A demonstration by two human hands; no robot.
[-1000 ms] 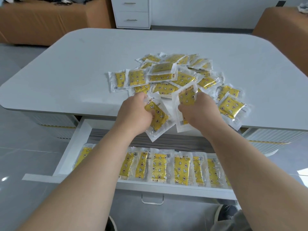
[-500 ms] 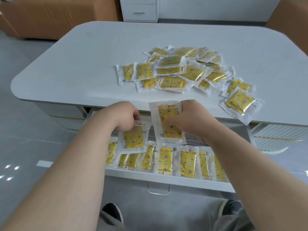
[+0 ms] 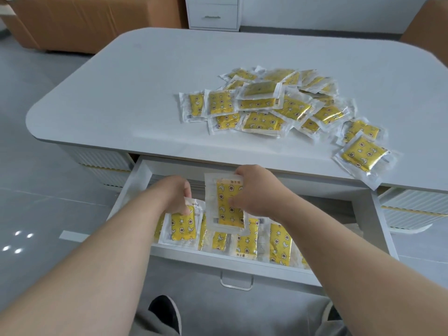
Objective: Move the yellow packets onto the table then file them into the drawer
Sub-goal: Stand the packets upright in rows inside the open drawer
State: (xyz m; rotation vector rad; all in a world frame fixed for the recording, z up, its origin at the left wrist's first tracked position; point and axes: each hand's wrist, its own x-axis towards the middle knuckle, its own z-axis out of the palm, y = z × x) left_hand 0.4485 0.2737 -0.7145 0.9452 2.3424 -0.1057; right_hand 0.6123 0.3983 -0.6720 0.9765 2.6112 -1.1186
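Left hand (image 3: 178,195) grips one packet (image 3: 183,226) by its top edge, low at the left end of the open drawer (image 3: 135,180), touching the filed row (image 3: 278,241). Right hand (image 3: 257,190) pinches a second packet (image 3: 226,202), long axis upright, above the drawer's middle, row straight below. Left looks nearer to seating. Pile (image 3: 278,103) lies on the counter (image 3: 145,81) behind the drawer.

The right forearm (image 3: 339,241) covers the drawer's (image 3: 135,183) rightmost packets (image 3: 281,243); the top edge cuts off the cabinet (image 3: 213,16).
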